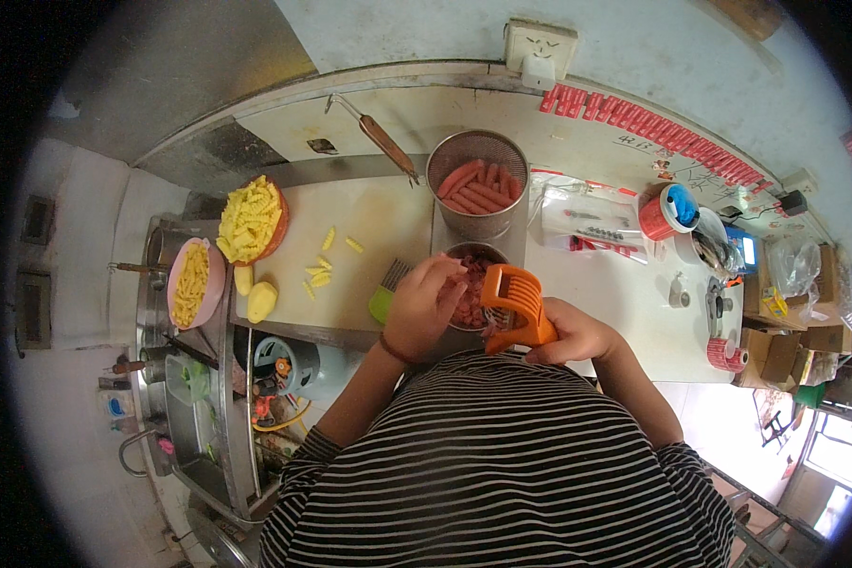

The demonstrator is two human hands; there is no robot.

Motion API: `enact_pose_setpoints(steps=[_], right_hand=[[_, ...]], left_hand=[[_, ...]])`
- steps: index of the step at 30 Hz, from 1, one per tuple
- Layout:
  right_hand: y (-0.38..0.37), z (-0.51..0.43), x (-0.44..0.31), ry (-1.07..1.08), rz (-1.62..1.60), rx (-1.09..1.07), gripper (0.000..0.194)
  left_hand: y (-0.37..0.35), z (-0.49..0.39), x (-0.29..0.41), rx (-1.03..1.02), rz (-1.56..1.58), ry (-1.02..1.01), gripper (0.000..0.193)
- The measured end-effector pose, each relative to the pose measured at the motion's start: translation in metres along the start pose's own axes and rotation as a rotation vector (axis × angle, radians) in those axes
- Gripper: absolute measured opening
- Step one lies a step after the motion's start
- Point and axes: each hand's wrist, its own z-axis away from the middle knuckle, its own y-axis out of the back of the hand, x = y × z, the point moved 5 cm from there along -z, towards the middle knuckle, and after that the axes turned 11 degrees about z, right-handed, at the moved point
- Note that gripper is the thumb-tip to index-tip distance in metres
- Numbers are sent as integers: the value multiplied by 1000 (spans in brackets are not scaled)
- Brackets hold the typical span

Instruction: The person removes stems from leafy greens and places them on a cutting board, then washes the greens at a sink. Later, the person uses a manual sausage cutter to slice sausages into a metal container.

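My right hand (pixel 571 332) grips the handle end of an orange slicer (pixel 515 305) with a slotted top and metal blades. The slicer is tilted over the right edge of a metal bowl (pixel 477 248) that holds pieces of reddish sausage (pixel 468 295). Above the bowl's left side is my left hand (pixel 426 302), its fingers curled; whether something is in them I cannot tell. Just left of that hand lies a green-handled crinkle cutter (pixel 381 302), partly hidden. A metal strainer basket (pixel 484 226) with whole reddish sausages (pixel 479 192) stands directly beyond the bowl.
A white cutting board (pixel 355 284) bears crinkle-cut potato pieces (pixel 319 273) and peeled potatoes (pixel 262 302). Fries fill a red-brown basket (pixel 281 227) and a pink bowl (pixel 216 284) at left. Plastic bags (pixel 589 220) and a red-and-white tub (pixel 659 219) lie right, near cardboard boxes (pixel 774 348).
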Motion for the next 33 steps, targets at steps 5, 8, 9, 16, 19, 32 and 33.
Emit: enact_pose_setpoints(steps=[5,8,9,16,19,32,33], right_hand=[[-1,-1,2,2,-9,34,53],[-1,-3,5,-36,50,50,51],[1,-4,4,-43,129,75,51],[4,-8,-11,-40,666,152,56],[-3,-9,-15,-70,811,137,55],[-13,-11,-12,-120,887,203,58],[-14,-11,-11,-132,884,204,59]], left_hand=[[-4,6,7,-192,455,217,27],[-16,15,11,-202,803,373,38],[-20,15,11,-198,857,397,42],[-19,10,11,-218,426,187,37],[-25,12,8,-333,552,289,33],[-23,19,1,-208,522,256,27],[-23,20,1,-206,527,258,26]])
